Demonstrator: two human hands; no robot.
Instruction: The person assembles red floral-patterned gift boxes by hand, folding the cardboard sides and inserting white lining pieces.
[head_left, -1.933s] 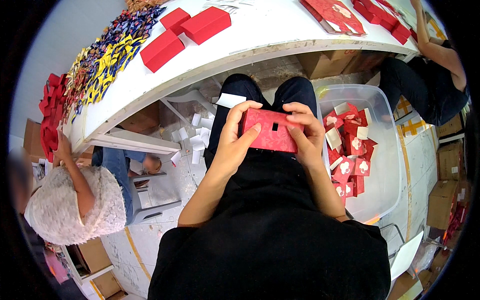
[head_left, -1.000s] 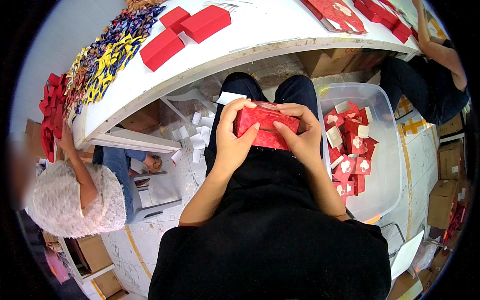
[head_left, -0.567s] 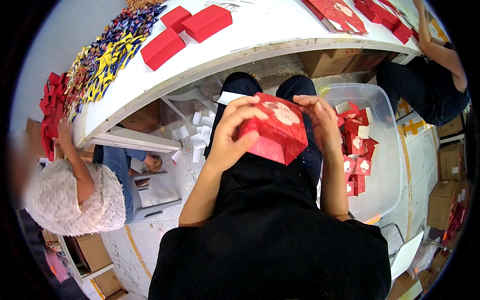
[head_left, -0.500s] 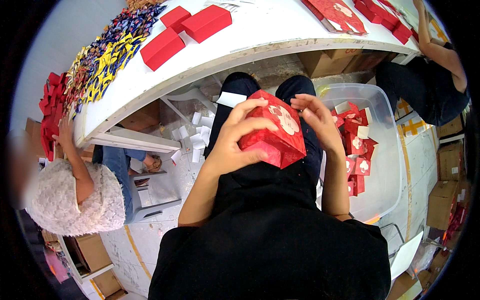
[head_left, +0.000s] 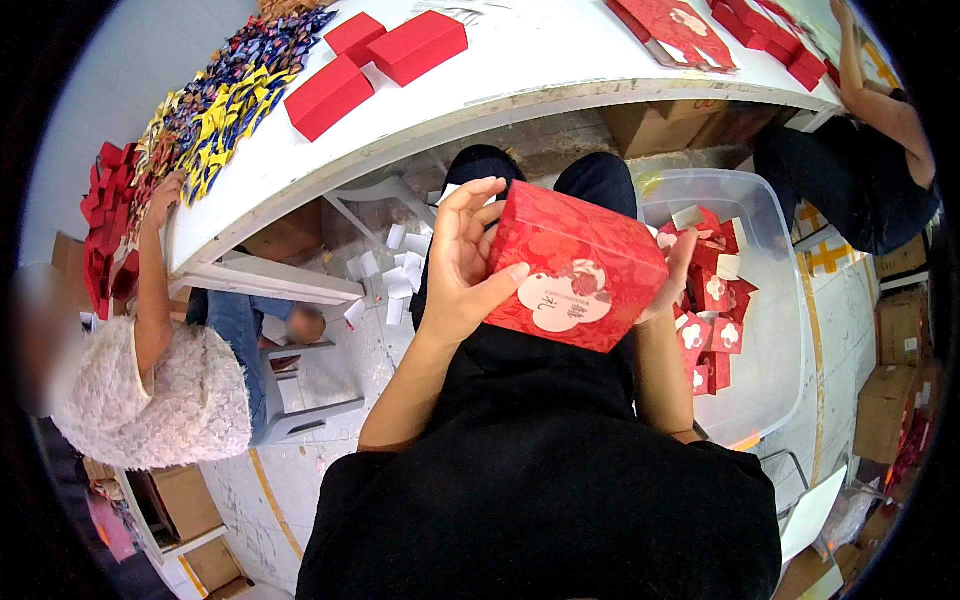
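Observation:
A red patterned gift box (head_left: 610,245) with a pale flower-shaped label is held over my lap between both hands. My left hand (head_left: 463,265) grips its left end, thumb on the labelled face and fingers behind the far edge. At the opposite end, my right hand (head_left: 668,280) is pressed against the box, its fingers partly hidden behind it. To the right of my legs, a clear plastic bin (head_left: 765,380) contains several smaller red boxes (head_left: 714,290) with similar pale labels.
Ahead, a white table (head_left: 480,75) bears plain red boxes (head_left: 418,48), a flat red stack (head_left: 675,35) and heaped wrapped pieces (head_left: 230,115). White paper scraps (head_left: 400,275) litter the floor. Co-workers sit at left (head_left: 160,400) and right (head_left: 845,180); cartons (head_left: 890,400) line the right side.
The box has turned so its labelled face now points toward me. My right hand has come from beside it onto its right end. The left co-worker's hand has moved up onto the table.

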